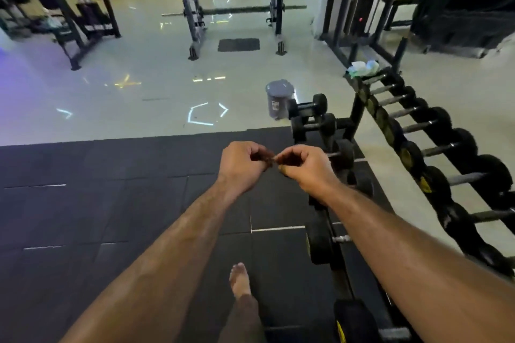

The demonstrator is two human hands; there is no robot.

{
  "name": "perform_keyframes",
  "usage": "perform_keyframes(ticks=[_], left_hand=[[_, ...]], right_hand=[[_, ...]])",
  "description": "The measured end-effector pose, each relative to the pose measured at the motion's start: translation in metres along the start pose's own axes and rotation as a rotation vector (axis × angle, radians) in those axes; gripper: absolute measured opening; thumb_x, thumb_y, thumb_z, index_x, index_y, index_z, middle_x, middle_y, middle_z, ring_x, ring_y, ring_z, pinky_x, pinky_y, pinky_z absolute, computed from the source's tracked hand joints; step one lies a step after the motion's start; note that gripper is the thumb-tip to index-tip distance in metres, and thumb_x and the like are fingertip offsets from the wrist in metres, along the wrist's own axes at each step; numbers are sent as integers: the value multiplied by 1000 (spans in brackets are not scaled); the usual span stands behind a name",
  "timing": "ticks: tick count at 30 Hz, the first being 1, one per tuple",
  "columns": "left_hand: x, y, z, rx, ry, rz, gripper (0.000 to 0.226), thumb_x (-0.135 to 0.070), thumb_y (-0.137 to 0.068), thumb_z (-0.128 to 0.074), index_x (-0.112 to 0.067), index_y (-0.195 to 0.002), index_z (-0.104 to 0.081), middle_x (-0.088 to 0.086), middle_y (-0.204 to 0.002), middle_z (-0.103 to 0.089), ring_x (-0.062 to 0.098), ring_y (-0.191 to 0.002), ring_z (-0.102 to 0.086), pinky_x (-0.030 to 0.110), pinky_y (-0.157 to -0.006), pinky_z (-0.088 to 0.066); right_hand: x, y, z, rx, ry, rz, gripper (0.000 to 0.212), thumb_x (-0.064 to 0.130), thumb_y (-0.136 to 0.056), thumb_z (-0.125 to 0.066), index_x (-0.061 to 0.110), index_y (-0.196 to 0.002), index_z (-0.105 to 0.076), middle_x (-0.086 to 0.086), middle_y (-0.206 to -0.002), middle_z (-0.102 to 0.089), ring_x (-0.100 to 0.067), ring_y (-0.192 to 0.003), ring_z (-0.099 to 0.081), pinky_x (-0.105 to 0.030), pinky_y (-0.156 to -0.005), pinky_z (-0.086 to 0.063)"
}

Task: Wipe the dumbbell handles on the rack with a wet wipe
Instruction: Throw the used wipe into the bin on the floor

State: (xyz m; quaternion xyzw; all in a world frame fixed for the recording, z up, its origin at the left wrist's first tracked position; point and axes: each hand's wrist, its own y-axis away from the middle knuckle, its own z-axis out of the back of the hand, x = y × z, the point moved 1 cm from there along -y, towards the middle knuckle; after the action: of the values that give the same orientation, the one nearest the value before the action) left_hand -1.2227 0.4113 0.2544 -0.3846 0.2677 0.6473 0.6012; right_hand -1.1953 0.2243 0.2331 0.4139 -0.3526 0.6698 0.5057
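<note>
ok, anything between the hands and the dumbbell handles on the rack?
Nothing visible. Left hand and right hand meet in mid-air over the black mat, both pinching a small dark scrap. The rack and its dumbbell handles lie to the right across open space. The wet wipe pack sits on the rack's far end.

Black dumbbells [434, 145] with yellow markings, grey bin [278, 99], black mat [111, 189].

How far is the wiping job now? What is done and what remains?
No wiping shows as done. Both hands, left and right, pinch something small and dark between them, away from the rack. A wipe pack lies on the rack's far end. All handles look untouched.
</note>
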Motion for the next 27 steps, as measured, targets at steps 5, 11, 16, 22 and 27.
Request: perform_keyframes(ticks=[5, 11, 16, 22, 27], left_hand=[[66, -160, 7, -69, 16, 73, 16, -21, -83, -84, -36, -80, -79, -23, -81, -76, -12, -81, -69, 9, -77, -53], [104, -345, 4, 44, -46, 146, 4, -25, -85, -82, -24, -87, -79, -14, -88, -78, 1, -87, -71, 17, -83, -55], [135, -485, -19, 187, -174, 183, 7, -25, -90, -75, -23, -96, -80, -16, -91, -75, 0, -88, -68, 21, -87, -55], [196, -682, -71, 264, -263, 200, 12, -25, -92, -71, -27, -96, -82, -13, -95, -78, 7, -90, -72, 28, -88, -59], [226, -832, -96, 275, -295, 233, 10, -24, -94, -71, -24, -91, -80, -6, -92, -78, 13, -88, -72, 26, -84, -56]], right_hand=[[-38, -152, -23, 90, 215, -34, 35, 18, -89, -87, 24, -122, -79, 15, -111, -76, 3, -97, -71, -18, -96, -57], [-58, -330, -25, 184, 588, -29, 60, 46, -92, -81, 24, -145, -64, 4, -144, -64, -16, -130, -61, -34, -110, -49], [-99, -465, -26, 205, 723, -83, 69, 69, -101, -54, 22, -152, -56, 2, -153, -57, -21, -140, -52, -42, -114, -48], [-173, -645, -11, 234, 779, -232, 89, 83, -99, -26, 20, -161, -43, -8, -168, -41, -29, -158, -32, -48, -123, -36], [-207, -798, 5, 339, 898, -253, 97, 86, -96, -15, 20, -162, -41, -11, -170, -37, -31, -159, -30, -50, -126, -34]])
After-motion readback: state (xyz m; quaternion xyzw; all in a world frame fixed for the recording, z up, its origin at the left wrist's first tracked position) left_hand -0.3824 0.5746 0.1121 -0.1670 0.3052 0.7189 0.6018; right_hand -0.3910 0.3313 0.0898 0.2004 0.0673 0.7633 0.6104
